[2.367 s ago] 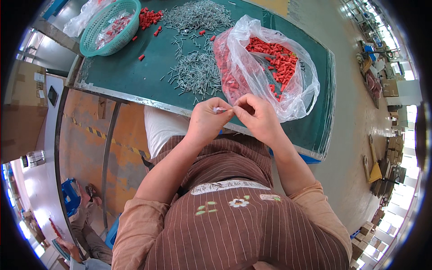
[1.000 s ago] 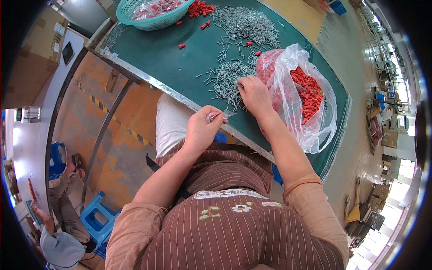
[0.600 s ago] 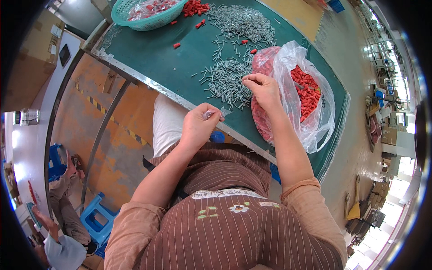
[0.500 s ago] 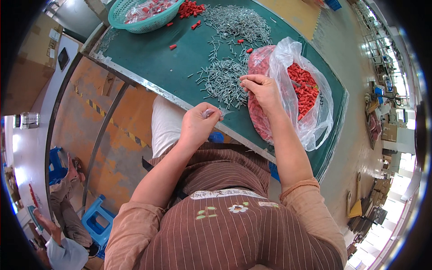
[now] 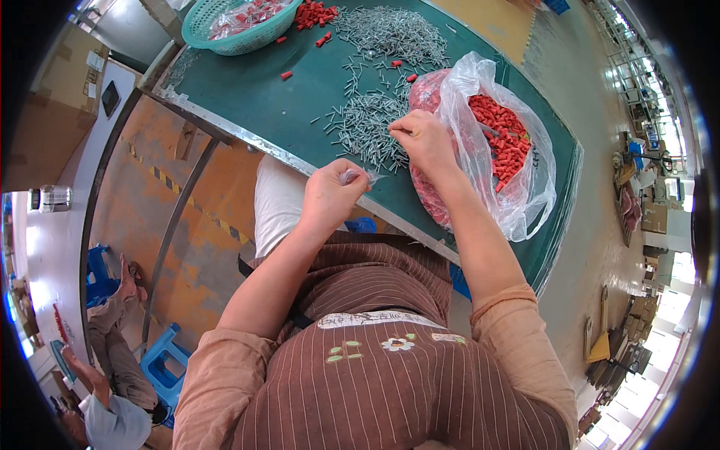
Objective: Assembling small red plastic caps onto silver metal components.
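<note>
My left hand is closed on a small clear plastic bag, whose loose end pokes out past the fingertips above the table's near edge. Above a pile of small metal screws or pins, the fingers of my right hand are pinched together. Whatever they hold, if anything, is too small to make out. Beside that hand lies a large clear plastic bag, its mouth spread around many small red plastic plugs.
On the green table, a second metal pile lies farther back. A teal basket holds filled bags, with loose red plugs next to it. A blue stool and another person's arm are at lower left.
My right hand has moved a little to the left over the metal pile, fingers still pinched. My left hand keeps its hold on the small bag, nearly in place.
</note>
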A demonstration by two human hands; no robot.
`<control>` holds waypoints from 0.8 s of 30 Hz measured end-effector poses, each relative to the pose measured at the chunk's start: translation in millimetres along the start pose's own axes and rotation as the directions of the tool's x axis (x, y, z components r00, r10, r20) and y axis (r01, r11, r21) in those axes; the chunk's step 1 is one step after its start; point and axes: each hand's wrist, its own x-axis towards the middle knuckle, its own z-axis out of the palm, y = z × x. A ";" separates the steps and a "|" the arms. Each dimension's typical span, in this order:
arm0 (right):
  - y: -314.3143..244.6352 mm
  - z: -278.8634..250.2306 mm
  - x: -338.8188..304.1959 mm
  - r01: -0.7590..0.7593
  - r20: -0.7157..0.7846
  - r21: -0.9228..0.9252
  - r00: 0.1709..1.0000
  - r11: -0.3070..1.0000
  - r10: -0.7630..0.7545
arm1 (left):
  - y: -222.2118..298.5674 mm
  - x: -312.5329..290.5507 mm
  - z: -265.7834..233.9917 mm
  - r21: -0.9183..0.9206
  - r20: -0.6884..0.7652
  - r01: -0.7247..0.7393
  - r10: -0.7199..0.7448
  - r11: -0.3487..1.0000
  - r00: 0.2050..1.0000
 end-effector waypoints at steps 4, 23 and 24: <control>-6.6 13.9 6.5 0.031 0.030 -0.146 0.999 0.989 -0.027 | -0.2 -1.6 -5.7 -0.014 -0.010 0.035 -0.035 0.999 0.999; -25.2 -18.9 -3.3 -0.112 0.034 0.239 0.994 0.965 0.107 | 12.3 8.5 -6.7 0.068 -0.053 0.040 -0.036 0.997 0.998; -35.2 -24.9 -9.6 -0.342 0.164 0.574 0.938 0.744 0.305 | 12.1 9.1 -6.4 0.078 -0.047 0.042 -0.038 0.996 0.998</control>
